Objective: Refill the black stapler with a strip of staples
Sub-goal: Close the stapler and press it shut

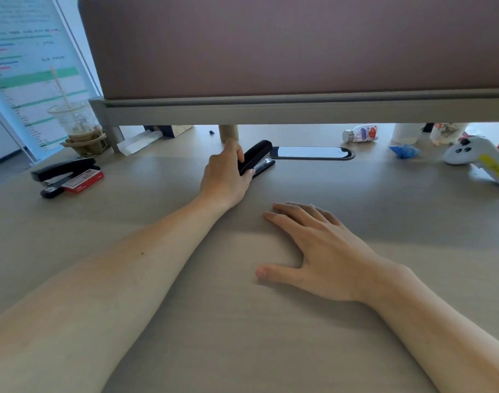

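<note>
A black stapler lies on the desk near the far middle, just in front of the partition. My left hand is stretched out and closed around its near end, thumb on top; the top arm looks slightly raised from the base. My right hand rests flat on the desk, palm down, fingers apart, holding nothing. At the far left a second black stapler sits beside a red box of staples.
A brown partition with a grey rail overhangs the desk's back edge. A black cable slot lies right of the held stapler. A plastic cup with a straw stands back left; a small bottle, blue wrapper and white controller sit back right.
</note>
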The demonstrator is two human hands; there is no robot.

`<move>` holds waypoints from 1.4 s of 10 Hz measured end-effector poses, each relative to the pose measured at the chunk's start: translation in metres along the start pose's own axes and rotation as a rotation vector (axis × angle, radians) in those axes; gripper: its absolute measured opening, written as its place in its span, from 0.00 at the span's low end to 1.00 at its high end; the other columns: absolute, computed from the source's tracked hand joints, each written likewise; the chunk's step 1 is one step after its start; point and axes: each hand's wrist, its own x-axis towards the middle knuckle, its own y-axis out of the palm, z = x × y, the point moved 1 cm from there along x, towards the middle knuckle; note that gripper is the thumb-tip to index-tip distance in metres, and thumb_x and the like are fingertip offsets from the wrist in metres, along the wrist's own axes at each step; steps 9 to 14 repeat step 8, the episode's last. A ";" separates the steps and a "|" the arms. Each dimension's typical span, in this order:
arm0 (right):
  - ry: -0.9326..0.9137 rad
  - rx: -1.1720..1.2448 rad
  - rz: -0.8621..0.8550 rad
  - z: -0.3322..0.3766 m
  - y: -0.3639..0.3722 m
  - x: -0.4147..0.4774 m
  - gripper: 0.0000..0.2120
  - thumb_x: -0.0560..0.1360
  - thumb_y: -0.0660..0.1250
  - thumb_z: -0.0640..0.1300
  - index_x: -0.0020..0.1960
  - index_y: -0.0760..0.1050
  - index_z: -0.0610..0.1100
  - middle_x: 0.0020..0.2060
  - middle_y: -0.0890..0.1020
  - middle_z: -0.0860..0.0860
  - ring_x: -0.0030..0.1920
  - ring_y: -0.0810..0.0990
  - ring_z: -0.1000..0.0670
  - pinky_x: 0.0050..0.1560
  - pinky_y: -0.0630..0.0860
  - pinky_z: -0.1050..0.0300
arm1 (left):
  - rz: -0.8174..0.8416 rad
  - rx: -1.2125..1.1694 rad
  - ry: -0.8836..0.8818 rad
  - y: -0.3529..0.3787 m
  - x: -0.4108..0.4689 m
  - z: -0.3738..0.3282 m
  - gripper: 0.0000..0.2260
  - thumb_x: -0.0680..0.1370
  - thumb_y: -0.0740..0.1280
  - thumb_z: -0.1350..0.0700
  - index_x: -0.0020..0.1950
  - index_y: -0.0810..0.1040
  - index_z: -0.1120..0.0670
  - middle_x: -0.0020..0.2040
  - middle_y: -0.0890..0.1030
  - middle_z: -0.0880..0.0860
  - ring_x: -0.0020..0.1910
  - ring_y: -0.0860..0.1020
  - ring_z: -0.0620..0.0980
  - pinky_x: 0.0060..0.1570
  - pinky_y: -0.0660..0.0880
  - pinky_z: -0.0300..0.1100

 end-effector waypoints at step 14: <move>0.016 -0.023 0.022 -0.003 -0.001 -0.002 0.49 0.69 0.50 0.83 0.83 0.54 0.59 0.84 0.57 0.59 0.84 0.53 0.54 0.83 0.47 0.52 | 0.023 0.030 0.270 -0.067 -0.053 -0.001 0.12 0.79 0.71 0.47 0.58 0.77 0.52 0.55 0.82 0.46 0.59 0.82 0.52 0.58 0.78 0.51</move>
